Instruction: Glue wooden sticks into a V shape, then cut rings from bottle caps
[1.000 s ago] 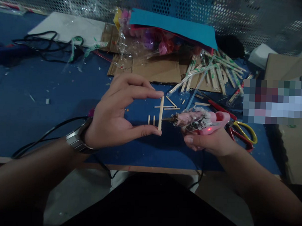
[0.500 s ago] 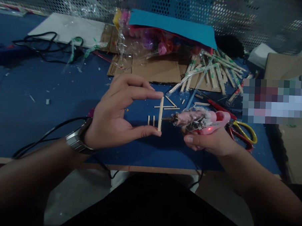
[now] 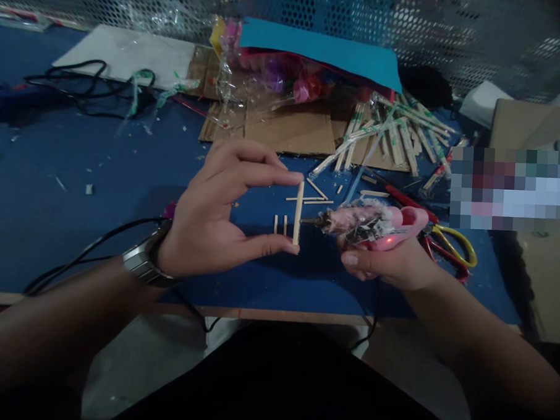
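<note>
Over the blue table [image 3: 100, 183] | left hand [image 3: 215, 213] pinches upright wooden stick [image 3: 298, 212] end to end | right hand [image 3: 389, 264] grips pink glue gun [image 3: 372, 225], nozzle touching stick | scissors [image 3: 450, 245] just right.

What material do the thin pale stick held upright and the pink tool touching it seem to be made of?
The thin pale stick, pinched end to end by the left hand, looks like bare wood or bamboo: matt, tan, straight-cut. The pink glue gun in the right hand seems glossy plastic, crusted with dried residue, with a dark, probably metal nozzle.
</note>
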{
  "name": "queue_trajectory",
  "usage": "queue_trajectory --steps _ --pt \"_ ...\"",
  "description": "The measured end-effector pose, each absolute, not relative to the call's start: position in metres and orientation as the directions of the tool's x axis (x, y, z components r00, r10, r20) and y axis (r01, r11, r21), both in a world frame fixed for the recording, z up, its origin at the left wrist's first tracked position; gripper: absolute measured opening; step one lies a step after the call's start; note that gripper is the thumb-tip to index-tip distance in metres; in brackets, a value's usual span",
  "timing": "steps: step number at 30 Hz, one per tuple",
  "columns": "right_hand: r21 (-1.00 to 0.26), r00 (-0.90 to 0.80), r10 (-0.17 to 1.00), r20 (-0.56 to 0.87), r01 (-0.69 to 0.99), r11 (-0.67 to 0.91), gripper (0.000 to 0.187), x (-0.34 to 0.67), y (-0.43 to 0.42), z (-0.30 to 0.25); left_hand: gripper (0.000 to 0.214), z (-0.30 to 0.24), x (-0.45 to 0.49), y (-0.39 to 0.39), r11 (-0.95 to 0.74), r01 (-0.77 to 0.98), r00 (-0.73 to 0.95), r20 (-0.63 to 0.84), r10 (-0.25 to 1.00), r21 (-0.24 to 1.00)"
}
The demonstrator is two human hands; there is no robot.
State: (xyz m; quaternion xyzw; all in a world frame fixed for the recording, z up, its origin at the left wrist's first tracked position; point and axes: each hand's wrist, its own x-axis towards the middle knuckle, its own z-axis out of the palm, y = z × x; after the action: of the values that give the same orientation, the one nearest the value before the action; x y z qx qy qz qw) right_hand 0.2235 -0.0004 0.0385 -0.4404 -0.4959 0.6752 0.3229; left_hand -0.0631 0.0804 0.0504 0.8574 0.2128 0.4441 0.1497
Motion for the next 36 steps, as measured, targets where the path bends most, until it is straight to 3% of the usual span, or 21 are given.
queue_trajectory --steps 5,15,21,28,36 --pt "-0.947 -0.383 0.875 -0.295 -0.006 -0.321 0.032 0.2224 -0.0004 0.0403 0.07 0.0474 -0.0633 0.0848 -0.894 0.18 0.503 0.742 0.443 0.412" --pt "-0.945 -0.376 0.876 -0.302 -0.001 -0.326 0.028 0.2215 0.0011 0.0443 0.07 0.0483 -0.0638 0.0856 -0.89 0.196 0.507 0.734 0.452 0.412" --pt "-0.944 -0.376 0.877 -0.299 -0.02 -0.331 0.029 0.2214 0.0012 0.0432 0.062 0.0516 -0.0627 0.0793 -0.858 0.235 0.521 0.686 0.508 0.456" --pt "-0.947 -0.39 0.875 -0.287 -0.019 -0.319 0.03 0.2234 0.0004 0.0394 0.064 0.0494 -0.0631 0.0832 -0.891 0.204 0.528 0.721 0.449 0.405" --pt "-0.951 -0.409 0.872 -0.268 -0.031 -0.307 0.041 0.2234 0.001 0.0393 0.063 0.0485 -0.0637 0.0809 -0.868 0.228 0.526 0.694 0.491 0.442"
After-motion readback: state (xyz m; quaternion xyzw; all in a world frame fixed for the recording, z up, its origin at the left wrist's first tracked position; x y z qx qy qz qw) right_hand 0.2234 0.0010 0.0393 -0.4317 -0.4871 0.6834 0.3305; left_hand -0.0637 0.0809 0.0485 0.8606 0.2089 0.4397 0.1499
